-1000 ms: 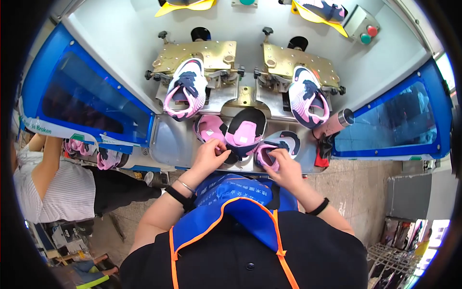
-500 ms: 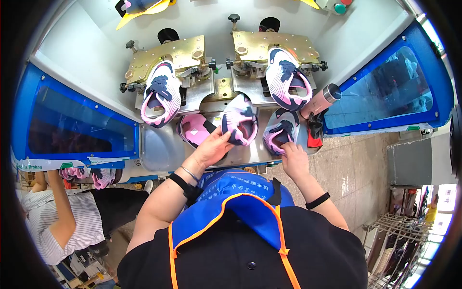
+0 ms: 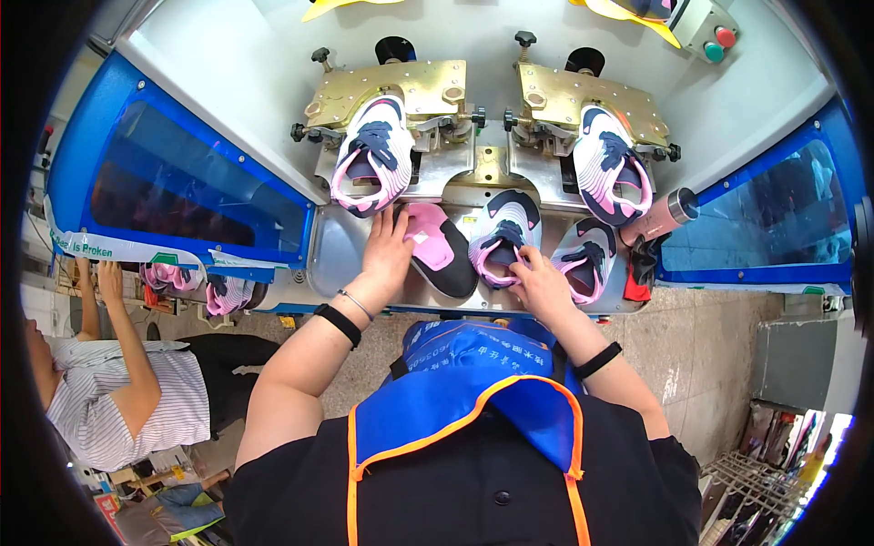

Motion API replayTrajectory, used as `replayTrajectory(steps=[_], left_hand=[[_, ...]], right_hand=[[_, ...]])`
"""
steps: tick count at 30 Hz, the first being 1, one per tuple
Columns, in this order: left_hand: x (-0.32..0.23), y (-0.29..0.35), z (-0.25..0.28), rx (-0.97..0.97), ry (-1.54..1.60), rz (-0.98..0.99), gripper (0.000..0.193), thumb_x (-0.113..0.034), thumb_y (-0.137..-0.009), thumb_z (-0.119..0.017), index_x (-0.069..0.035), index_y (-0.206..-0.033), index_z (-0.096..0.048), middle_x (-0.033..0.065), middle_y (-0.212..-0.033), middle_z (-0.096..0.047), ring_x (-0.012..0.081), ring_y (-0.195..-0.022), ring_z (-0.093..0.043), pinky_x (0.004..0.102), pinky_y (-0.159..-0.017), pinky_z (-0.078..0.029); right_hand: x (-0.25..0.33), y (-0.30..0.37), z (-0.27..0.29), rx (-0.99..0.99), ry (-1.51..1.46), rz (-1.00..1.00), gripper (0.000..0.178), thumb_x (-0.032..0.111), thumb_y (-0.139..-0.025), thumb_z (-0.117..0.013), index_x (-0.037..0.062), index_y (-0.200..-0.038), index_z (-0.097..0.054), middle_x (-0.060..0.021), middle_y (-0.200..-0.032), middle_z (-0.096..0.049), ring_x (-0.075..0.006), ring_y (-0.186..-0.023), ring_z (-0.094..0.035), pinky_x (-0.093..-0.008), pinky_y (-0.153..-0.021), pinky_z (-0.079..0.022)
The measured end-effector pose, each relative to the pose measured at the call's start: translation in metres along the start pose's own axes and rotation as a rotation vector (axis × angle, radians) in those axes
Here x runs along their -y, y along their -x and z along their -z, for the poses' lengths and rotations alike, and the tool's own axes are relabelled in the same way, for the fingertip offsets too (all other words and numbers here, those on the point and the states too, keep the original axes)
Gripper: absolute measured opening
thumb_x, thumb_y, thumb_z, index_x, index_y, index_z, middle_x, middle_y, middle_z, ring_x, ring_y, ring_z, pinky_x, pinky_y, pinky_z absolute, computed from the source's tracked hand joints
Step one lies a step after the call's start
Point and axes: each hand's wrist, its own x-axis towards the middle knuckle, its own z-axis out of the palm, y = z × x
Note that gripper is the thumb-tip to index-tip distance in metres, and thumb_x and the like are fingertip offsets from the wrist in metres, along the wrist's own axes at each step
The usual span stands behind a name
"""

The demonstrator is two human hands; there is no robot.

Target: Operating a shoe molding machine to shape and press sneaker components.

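My right hand (image 3: pixel 543 284) pinches the heel collar of a white, navy and pink sneaker (image 3: pixel 526 218), which stands toe-away on the metal ledge. Beside it on the right rests another such sneaker (image 3: pixel 589 259). Fingers stretched out, my left hand (image 3: pixel 389 250) lies at the left edge of a black sole-shaped piece (image 3: pixel 446 264) with a pink middle; its thumb is hidden. Just above my left fingertips, a sneaker (image 3: pixel 375 150) sits in the left brass-plated clamp (image 3: pixel 414 84). A similar sneaker (image 3: pixel 605 159) sits in the right clamp (image 3: pixel 592 91).
A pink bottle (image 3: pixel 657 218) and a black and red cloth (image 3: pixel 640 273) stand at the ledge's right end. Blue-framed window doors (image 3: pixel 173 196) flank the machine. Red and green buttons (image 3: pixel 715 52) are at upper right. Another person (image 3: pixel 137 391) works at far left.
The sneaker from my left hand now stands on the ledge, with my right hand on it instead of the rightmost one. My left hand has moved to the sole-shaped piece. The view has shifted left.
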Motion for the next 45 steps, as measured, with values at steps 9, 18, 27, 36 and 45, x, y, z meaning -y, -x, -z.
replayTrajectory(steps=[9, 18, 27, 36, 45], left_hand=[[0.018, 0.024, 0.075, 0.696, 1.199, 0.206, 0.021, -0.021, -0.088, -0.071, -0.007, -0.104, -0.068, 0.0085, -0.111, -0.068, 0.0212, -0.106, -0.065, 0.0337, -0.088, -0.052], [-0.076, -0.030, -0.042, 0.509, 2.394, 1.136, 0.036, -0.029, -0.102, -0.053, 0.004, -0.117, -0.056, 0.0166, -0.098, -0.066, 0.0267, -0.081, -0.067, 0.0440, -0.075, -0.058], [-0.066, -0.019, -0.082, 0.050, 1.559, 1.031, 0.030, -0.031, -0.099, -0.059, -0.001, -0.094, -0.060, 0.0081, -0.085, -0.065, 0.0128, -0.072, -0.059, 0.0272, -0.063, -0.048], [-0.077, -0.041, -0.058, 0.325, 2.290, 1.080, 0.034, -0.023, -0.104, -0.043, 0.002, -0.121, -0.058, 0.0174, -0.118, -0.064, 0.0273, -0.105, -0.064, 0.0442, -0.094, -0.052], [-0.063, -0.019, -0.047, 0.410, 2.409, 0.905, 0.035, -0.030, -0.102, -0.050, -0.003, -0.121, -0.060, 0.0123, -0.113, -0.067, 0.0258, -0.099, -0.068, 0.0452, -0.083, -0.058]], right_hand=[[-0.001, 0.005, -0.009, -0.338, -0.348, -0.268, 0.056, 0.023, -0.085, -0.068, 0.0048, -0.133, -0.046, -0.0210, -0.133, -0.048, -0.0410, -0.114, -0.055, -0.0445, -0.091, -0.050], [-0.025, 0.003, -0.063, -0.019, -0.347, -0.358, 0.039, 0.020, -0.088, -0.055, 0.0032, -0.123, -0.056, -0.0234, -0.119, -0.060, -0.0419, -0.102, -0.062, -0.0462, -0.090, -0.049], [-0.048, 0.080, 0.018, -0.589, -0.249, -0.748, 0.040, 0.023, -0.084, -0.070, 0.0047, -0.118, -0.059, -0.0143, -0.099, -0.060, -0.0259, -0.078, -0.061, -0.0379, -0.073, -0.051], [-0.095, 0.076, -0.036, -0.218, -0.666, -0.998, 0.090, 0.029, -0.064, -0.078, 0.0035, -0.141, -0.039, -0.0235, -0.105, -0.063, -0.0322, -0.082, -0.069, -0.0389, -0.060, -0.059], [-0.010, -0.001, -0.055, 0.052, -0.914, -0.653, 0.082, 0.024, -0.073, -0.081, 0.0001, -0.140, -0.040, -0.0134, -0.085, -0.068, -0.0189, -0.064, -0.069, -0.0326, -0.050, -0.057]])
